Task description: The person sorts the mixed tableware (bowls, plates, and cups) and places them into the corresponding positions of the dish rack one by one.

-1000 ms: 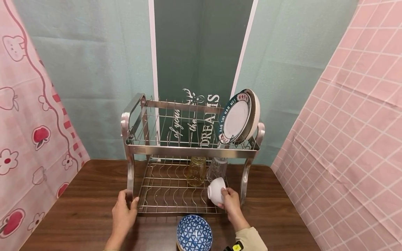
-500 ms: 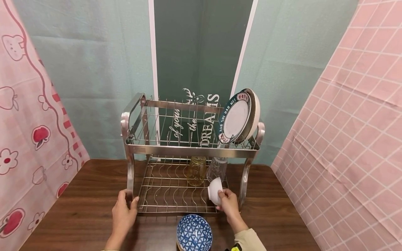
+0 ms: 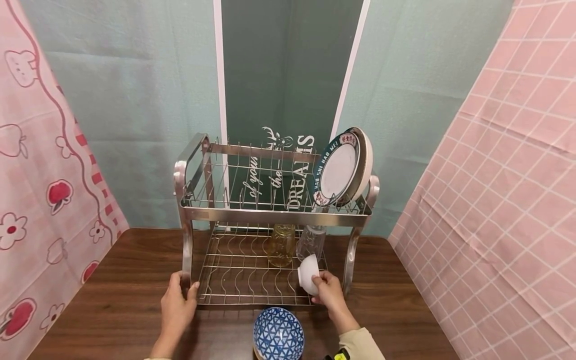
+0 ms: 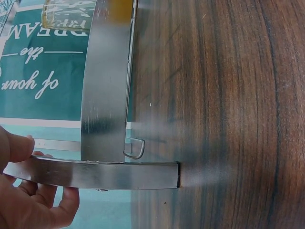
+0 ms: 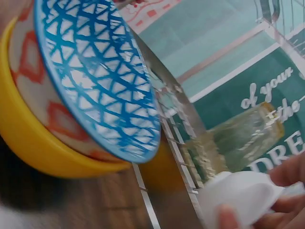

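A small white bowl (image 3: 308,274) stands on its side at the front right of the lower tier of a two-tier metal dish rack (image 3: 274,217). My right hand (image 3: 330,295) pinches its rim, thumb on one side and fingers on the other. In the right wrist view the white bowl (image 5: 240,194) is close to a yellowish glass (image 5: 243,138). My left hand (image 3: 177,305) grips the rack's front left leg near the table. The left wrist view shows the left hand's fingers (image 4: 69,205) curled round that flat metal leg (image 4: 105,175).
A blue-and-white patterned bowl (image 3: 279,334) sits in front of the rack, stacked on a yellow bowl (image 5: 62,164). A clear glass (image 3: 311,242) stands behind the white bowl. On the upper tier, a plate (image 3: 338,170) leans against a cream bowl (image 3: 368,165) at the right.
The white bowl has turned and shifted slightly left in my right hand, its opening now less visible. My left hand stays on the rack leg.
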{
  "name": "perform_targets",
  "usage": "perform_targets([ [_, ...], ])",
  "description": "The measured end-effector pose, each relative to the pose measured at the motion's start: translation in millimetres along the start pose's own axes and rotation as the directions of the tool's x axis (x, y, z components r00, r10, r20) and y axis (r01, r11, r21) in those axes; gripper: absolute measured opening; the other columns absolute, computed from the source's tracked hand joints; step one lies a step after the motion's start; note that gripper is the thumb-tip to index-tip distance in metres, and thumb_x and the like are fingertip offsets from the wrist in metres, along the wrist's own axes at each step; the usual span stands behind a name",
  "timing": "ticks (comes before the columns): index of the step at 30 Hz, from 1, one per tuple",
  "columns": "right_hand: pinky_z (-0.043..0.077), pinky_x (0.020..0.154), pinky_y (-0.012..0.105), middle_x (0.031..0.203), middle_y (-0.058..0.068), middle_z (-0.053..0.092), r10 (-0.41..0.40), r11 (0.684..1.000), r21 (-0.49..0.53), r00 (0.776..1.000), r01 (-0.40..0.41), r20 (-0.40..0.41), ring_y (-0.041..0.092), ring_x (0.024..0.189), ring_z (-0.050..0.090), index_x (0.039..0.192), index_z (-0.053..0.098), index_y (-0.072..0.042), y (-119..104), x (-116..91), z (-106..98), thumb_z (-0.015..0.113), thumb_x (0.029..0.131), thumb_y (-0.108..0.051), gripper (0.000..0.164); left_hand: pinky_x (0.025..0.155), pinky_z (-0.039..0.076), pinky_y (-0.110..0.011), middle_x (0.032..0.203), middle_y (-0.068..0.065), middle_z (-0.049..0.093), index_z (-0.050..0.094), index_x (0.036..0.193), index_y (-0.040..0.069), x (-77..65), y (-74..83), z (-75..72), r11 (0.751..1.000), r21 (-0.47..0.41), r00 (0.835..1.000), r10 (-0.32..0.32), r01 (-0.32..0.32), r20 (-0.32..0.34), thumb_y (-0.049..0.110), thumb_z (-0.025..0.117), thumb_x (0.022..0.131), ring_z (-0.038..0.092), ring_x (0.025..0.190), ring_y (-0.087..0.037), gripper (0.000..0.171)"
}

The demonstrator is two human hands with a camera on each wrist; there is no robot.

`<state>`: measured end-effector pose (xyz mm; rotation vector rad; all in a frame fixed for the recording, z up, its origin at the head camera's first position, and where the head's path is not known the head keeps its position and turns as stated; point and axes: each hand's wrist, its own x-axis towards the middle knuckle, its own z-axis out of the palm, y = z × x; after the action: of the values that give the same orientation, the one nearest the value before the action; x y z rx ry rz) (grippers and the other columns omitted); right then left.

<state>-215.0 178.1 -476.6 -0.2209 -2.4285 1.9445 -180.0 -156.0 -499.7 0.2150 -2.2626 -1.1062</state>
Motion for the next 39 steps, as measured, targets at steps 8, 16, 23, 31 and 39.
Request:
perform_targets([
  [8,0.050,0.058,0.041,0.099,0.024,0.059,-0.060,0.942,-0.319,0.988,0.103,0.143,0.033,0.084,0.059,0.115,0.048,0.015,-12.9,-7.0,-11.7,0.061,0.085,-0.009,0.040,0.059,0.040,-0.046,0.079,-0.013,0.055,0.048,0.105,0.001,0.1,0.6,1.2,1.000,0.001,1.000,-0.003,0.003,0.003,0.000,0.069,0.080,0.052,0.068,-0.030,0.033],
  [16,0.047,0.068,0.046,0.095,0.022,0.062,-0.145,0.785,-0.584,0.978,0.205,0.149,0.034,0.083,0.059,0.120,0.048,0.011,-19.5,-16.4,-14.2,0.067,0.077,-0.013,0.053,0.058,0.039,-0.045,0.077,-0.012,0.054,0.048,0.105,0.000,0.6,0.9,2.4,1.000,-0.006,1.000,0.002,-0.002,-0.001,-0.001,0.070,0.079,0.051,0.067,-0.028,0.034],
  [23,0.046,0.069,0.050,0.098,0.022,0.061,-0.157,0.693,-0.687,0.976,0.219,0.153,0.037,0.086,0.059,0.125,0.046,0.008,-31.2,-29.2,-14.7,0.070,0.078,-0.020,0.060,0.059,0.039,-0.046,0.077,-0.012,0.054,0.048,0.104,0.000,0.3,0.7,2.2,1.000,-0.007,1.000,0.009,-0.009,-0.008,-0.001,0.070,0.079,0.051,0.067,-0.029,0.033],
  [31,0.043,0.077,0.058,0.123,0.031,0.046,-0.145,0.628,-0.734,0.966,0.258,0.216,0.049,0.106,0.047,0.127,0.047,0.003,-35.8,-45.9,-14.1,0.072,0.079,-0.025,0.061,0.057,0.039,-0.045,0.076,-0.012,0.054,0.048,0.103,0.001,0.0,-0.5,1.5,1.000,-0.005,0.999,0.024,-0.024,-0.022,-0.002,0.070,0.079,0.051,0.065,-0.028,0.033],
  [39,0.042,0.077,0.060,0.119,0.027,0.049,-0.148,0.574,-0.730,0.924,0.371,0.353,0.049,0.106,0.047,0.122,0.051,0.004,-36.3,-54.4,-16.1,0.072,0.079,-0.025,0.056,0.057,0.039,-0.045,0.077,-0.012,0.055,0.048,0.104,0.000,-0.2,-0.4,1.6,1.000,-0.006,0.999,0.025,-0.025,-0.022,-0.002,0.070,0.079,0.051,0.065,-0.028,0.034],
])
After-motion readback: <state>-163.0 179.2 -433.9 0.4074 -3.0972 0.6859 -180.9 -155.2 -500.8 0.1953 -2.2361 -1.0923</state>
